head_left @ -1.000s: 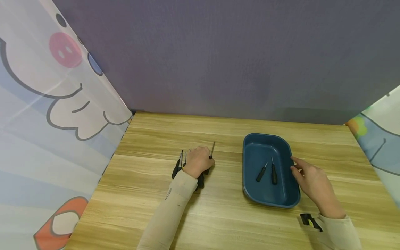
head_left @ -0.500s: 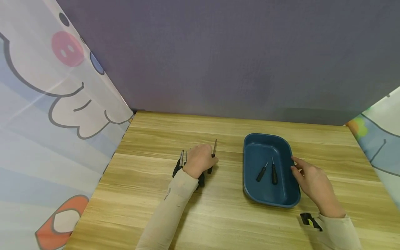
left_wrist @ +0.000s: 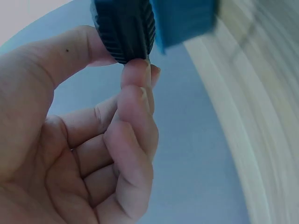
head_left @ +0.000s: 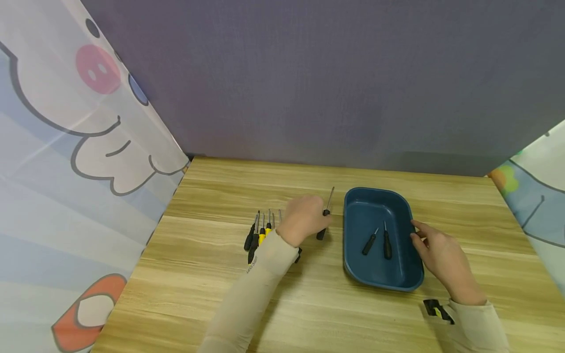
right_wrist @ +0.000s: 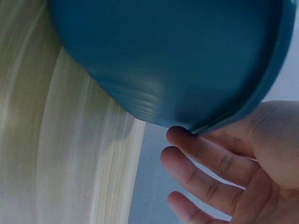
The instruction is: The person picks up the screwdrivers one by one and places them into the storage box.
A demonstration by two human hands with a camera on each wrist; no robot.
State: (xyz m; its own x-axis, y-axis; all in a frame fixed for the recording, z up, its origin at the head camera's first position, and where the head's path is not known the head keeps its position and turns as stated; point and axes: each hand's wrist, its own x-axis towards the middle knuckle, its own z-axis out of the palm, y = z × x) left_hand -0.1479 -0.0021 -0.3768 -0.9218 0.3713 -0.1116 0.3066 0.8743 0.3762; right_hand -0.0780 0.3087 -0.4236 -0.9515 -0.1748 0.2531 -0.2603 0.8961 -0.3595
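My left hand (head_left: pixel 304 219) pinches the black ribbed handle of a screwdriver (head_left: pixel 322 233) between thumb and fingers, its metal tip pointing away from me. It hovers left of a blue plastic bin (head_left: pixel 383 283). In the left wrist view the handle (left_wrist: pixel 124 30) sits at the fingertips, and the other fingers curl under it. My right hand (head_left: pixel 448 264) pinches the bin's right rim; the right wrist view shows the fingertips (right_wrist: pixel 182 135) at that rim. A small black screwdriver (head_left: pixel 370 244) and a slightly longer black one (head_left: pixel 387 247) lie inside the bin.
Several black and yellow-black screwdrivers (head_left: pixel 251 238) lie in a row at the left, partly hidden by my left sleeve (head_left: pixel 260 274). They rest on a wooden table (head_left: pixel 212 196) with a grey panel (head_left: pixel 309 88) behind it. A cartoon curtain (head_left: pixel 53 196) hangs at the left.
My left hand has moved right with the screwdriver, away from the row toward the bin. More of the row shows now, including yellow handles. My right hand has stayed at the rim.
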